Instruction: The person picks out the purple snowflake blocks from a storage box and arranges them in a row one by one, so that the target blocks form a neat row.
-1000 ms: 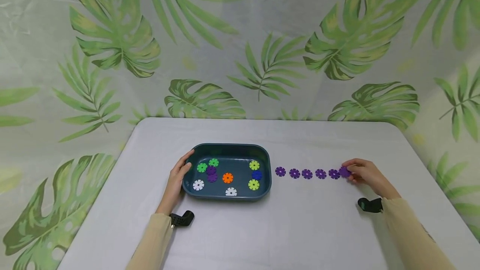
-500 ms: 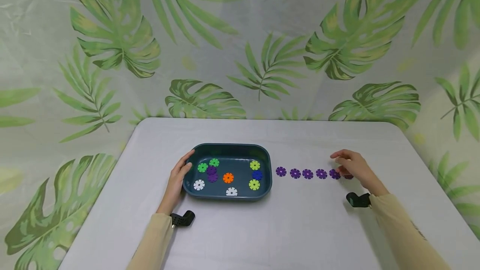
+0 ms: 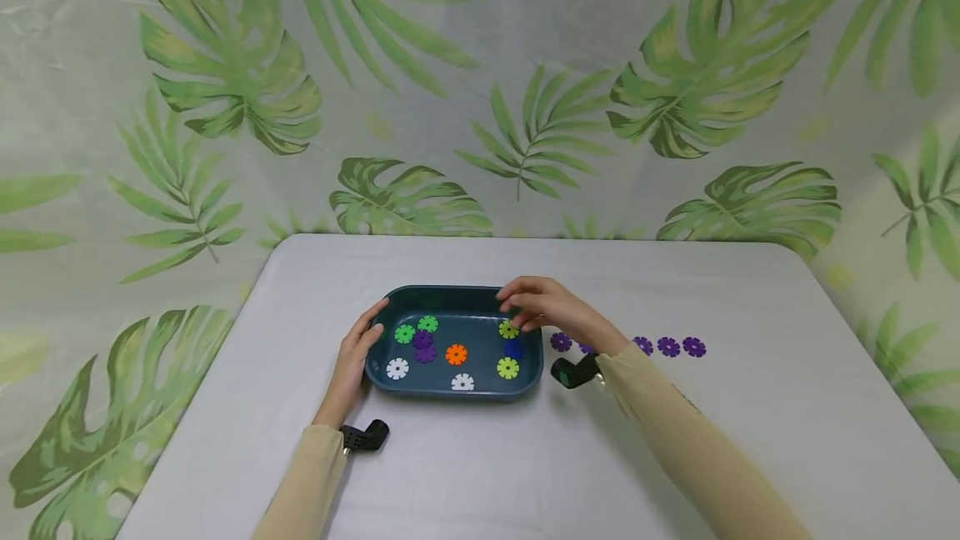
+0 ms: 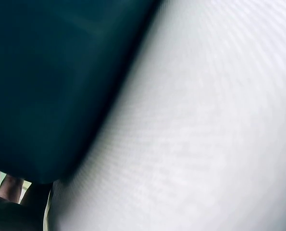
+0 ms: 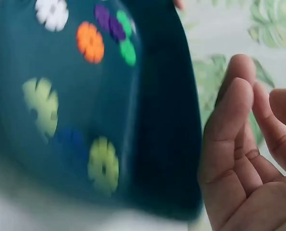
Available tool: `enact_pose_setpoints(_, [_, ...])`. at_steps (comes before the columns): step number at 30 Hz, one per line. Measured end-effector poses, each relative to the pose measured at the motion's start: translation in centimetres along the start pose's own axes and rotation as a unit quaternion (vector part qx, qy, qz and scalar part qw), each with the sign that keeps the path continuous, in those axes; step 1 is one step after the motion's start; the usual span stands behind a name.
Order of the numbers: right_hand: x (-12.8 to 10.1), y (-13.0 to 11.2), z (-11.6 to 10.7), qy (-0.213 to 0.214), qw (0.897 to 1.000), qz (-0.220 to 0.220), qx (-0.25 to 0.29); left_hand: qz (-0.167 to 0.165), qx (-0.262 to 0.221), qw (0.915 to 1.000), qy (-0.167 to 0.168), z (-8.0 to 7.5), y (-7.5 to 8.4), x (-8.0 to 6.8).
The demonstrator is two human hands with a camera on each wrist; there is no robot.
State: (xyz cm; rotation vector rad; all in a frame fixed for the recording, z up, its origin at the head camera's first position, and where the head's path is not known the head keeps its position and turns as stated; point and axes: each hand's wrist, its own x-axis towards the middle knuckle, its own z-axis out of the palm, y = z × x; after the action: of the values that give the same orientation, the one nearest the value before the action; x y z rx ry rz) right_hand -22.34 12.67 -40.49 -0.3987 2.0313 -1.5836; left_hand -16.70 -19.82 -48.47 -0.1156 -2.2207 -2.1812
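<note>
A person sorts plastic gear discs at a grey table (image 3: 465,473). The left hand (image 3: 358,352) rests straight-fingered against the teal tray (image 3: 450,294); the right hand (image 3: 542,305), fingers loosely apart and empty, hovers over its near corner, just above a yellow-green disc (image 3: 508,329). Purple discs (image 3: 668,347) lie lined up beyond the wrist; two purple discs (image 3: 423,347) remain in the tray. No writing is legible.

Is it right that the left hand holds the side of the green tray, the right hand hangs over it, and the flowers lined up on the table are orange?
Not quite: the head view shows the lined-up flowers are purple. The rest holds for the left hand, tray and right hand.
</note>
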Motion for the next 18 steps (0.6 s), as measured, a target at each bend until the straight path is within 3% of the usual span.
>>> enact_pose_setpoints(4, [3.1,-1.0,4.0,-0.056,0.998,0.011,0.015,0.002,-0.002,1.0000,0.008,-0.3,-1.1,0.4])
enact_pose_setpoints(9, [6.3,-0.9,7.4,-0.082,0.995,0.047,0.016,0.002,0.005,0.9999,0.010,-0.2,-1.4,0.5])
enact_pose_setpoints(18, [9.2,-0.1,10.2,-0.102,0.990,0.095,-0.020,0.002,0.009,0.9999,0.008,-0.2,-1.3,0.5])
